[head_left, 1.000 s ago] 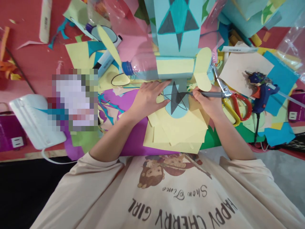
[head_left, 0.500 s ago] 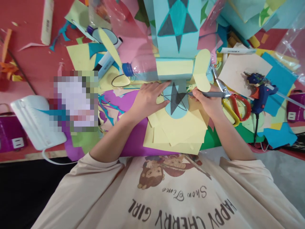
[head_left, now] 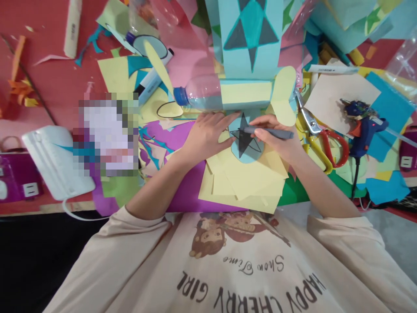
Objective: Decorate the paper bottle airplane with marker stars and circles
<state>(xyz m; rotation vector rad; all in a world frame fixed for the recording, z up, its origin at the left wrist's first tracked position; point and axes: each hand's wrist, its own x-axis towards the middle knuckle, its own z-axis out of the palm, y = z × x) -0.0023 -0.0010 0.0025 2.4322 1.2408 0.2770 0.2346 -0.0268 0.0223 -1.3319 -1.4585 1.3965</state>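
Observation:
A dark grey marker [head_left: 273, 131] is pinched in my right hand [head_left: 280, 141], its tip on a star drawn on a rounded light blue paper piece [head_left: 246, 157]. Part of the star is filled in dark; its side points show only outlines. Pressing flat at the left edge of the blue piece, my left hand [head_left: 208, 137] has its fingers stretched out and thumb apart. Pale yellow sheets [head_left: 244, 187] lie beneath the blue piece. Just beyond my hands, a clear plastic bottle [head_left: 203, 92] with a blue cap lies on its side, wrapped in blue and yellow paper.
Scissors [head_left: 334, 148] with red and yellow handles lie right of my right hand. Farther right is a blue glue gun [head_left: 363, 134]. A white box-like device [head_left: 60, 163] with a cord sits left. Paper scraps and markers cover much of the red table [head_left: 42, 93].
The marker has moved left from the star's right side toward its middle, and now slants across my right hand. My left hand stays pressed on the paper. The view has shifted slightly.

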